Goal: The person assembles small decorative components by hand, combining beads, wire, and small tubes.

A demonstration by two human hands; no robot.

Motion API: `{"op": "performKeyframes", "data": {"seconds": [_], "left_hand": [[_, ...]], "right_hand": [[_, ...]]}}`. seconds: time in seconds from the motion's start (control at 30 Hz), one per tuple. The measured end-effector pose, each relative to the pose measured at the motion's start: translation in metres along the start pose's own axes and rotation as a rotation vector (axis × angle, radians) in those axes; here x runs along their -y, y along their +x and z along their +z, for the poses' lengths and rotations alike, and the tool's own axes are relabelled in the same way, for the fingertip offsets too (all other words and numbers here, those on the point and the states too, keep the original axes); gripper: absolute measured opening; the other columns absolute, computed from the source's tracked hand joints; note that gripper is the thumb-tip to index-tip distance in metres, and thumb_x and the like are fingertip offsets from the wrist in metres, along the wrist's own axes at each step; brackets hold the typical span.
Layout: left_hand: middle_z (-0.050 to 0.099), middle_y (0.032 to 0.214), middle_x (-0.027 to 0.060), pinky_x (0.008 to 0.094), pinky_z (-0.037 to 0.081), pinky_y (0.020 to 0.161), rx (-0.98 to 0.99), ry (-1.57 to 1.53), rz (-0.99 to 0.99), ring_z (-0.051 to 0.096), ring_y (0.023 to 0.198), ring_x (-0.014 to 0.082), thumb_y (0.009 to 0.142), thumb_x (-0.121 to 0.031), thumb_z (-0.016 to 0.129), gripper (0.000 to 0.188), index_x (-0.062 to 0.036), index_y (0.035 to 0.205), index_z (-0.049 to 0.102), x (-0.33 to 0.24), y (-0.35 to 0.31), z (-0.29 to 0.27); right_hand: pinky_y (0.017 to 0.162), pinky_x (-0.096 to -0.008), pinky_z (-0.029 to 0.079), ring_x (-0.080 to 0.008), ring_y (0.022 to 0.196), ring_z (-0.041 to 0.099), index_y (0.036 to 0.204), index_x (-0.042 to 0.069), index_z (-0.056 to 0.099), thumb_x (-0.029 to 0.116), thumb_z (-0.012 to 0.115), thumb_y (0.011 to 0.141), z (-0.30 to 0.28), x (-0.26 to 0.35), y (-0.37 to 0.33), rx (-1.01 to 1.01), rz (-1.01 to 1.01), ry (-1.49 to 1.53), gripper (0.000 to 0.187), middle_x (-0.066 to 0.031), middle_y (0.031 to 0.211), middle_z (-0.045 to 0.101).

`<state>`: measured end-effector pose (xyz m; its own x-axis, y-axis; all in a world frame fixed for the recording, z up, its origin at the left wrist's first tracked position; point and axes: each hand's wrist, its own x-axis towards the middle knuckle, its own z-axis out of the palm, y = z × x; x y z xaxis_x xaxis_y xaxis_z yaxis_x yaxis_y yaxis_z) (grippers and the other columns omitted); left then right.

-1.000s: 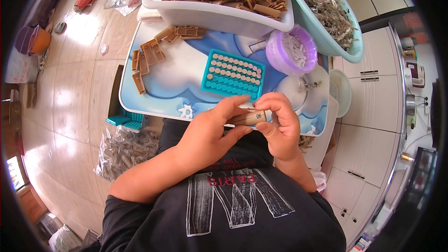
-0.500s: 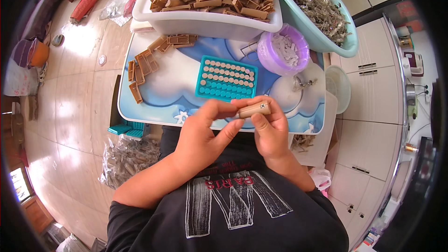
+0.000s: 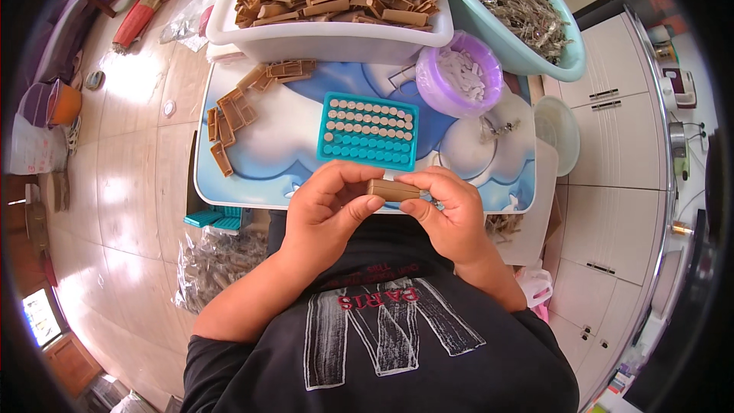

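Note:
A brown plastic casing [image 3: 392,190] is held level between my two hands, above the table's near edge. My left hand [image 3: 327,203] pinches its left end between thumb and fingers. At the right end, my right hand [image 3: 449,210] grips it the same way. A small shiny bit shows by the right fingers, too small to name. Just beyond my hands lies a teal tray [image 3: 322,145] with rows of round, pale pieces in its far part; its near rows show bare teal pockets. Several open brown casings [image 3: 236,108] lie at the table's left.
Behind stands a white bin [image 3: 329,47] heaped with brown casings. Right of it are a purple bowl [image 3: 428,90] of small white pieces and a pale green tub [image 3: 569,69] of clear and metallic parts. Small metal parts [image 3: 501,130] lie on the blue patterned table [image 3: 260,134].
The casing has been turned and now lies level, its long side toward me. My left hand has closed on its left end; my right hand has shifted to the right end.

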<state>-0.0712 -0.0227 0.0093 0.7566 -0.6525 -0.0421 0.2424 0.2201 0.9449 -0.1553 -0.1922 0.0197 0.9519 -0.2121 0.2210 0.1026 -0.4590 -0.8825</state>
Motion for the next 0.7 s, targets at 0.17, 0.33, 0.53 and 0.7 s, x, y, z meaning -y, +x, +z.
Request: {"op": "performKeyframes", "data": {"seconds": [0.17,0.33,0.53,0.7], "left_hand": [[0.055,0.097,0.0055,0.0245,0.048,0.079,0.012,0.124,0.1,0.058,0.089,0.0121,0.084,-0.004,0.064,0.021,0.0011,0.103,0.057,-0.002,0.0,0.001],[0.056,0.096,0.0051,0.0232,0.047,0.076,0.017,0.199,0.14,0.056,0.084,0.0102,0.085,-0.005,0.063,0.021,0.0005,0.104,0.056,0.001,0.001,0.002],[0.06,0.096,0.0072,0.0253,0.045,0.082,-0.029,-0.151,-0.025,0.057,0.091,0.0137,0.092,-0.014,0.055,0.023,-0.0005,0.11,0.053,-0.002,0.007,-0.003],[0.061,0.094,0.0115,0.0307,0.05,0.079,-0.11,-0.291,-0.097,0.06,0.09,0.0189,0.097,-0.024,0.046,0.027,-0.0017,0.112,0.05,0.0,0.01,-0.005]], "right_hand": [[0.067,-0.0356,0.044,-0.0295,0.069,0.055,0.095,0.002,0.063,0.017,0.07,0.076,0.002,0.003,0.004,-0.026,-0.17,-0.148,0.025,-0.0111,0.079,0.062],[0.069,-0.0353,0.044,-0.027,0.073,0.056,0.097,0.001,0.063,0.018,0.069,0.078,0.006,0.0,-0.001,-0.058,-0.139,-0.112,0.026,-0.0098,0.08,0.062],[0.076,-0.0357,0.044,-0.0279,0.084,0.056,0.102,0.001,0.062,0.015,0.069,0.079,0.008,0.003,0.013,-0.046,-0.088,-0.028,0.028,-0.0118,0.09,0.061],[0.076,-0.0347,0.045,-0.0267,0.084,0.058,0.09,0.003,0.065,0.009,0.067,0.076,-0.05,-0.011,0.057,-0.299,-0.074,-0.387,0.015,-0.0104,0.087,0.062]]}}
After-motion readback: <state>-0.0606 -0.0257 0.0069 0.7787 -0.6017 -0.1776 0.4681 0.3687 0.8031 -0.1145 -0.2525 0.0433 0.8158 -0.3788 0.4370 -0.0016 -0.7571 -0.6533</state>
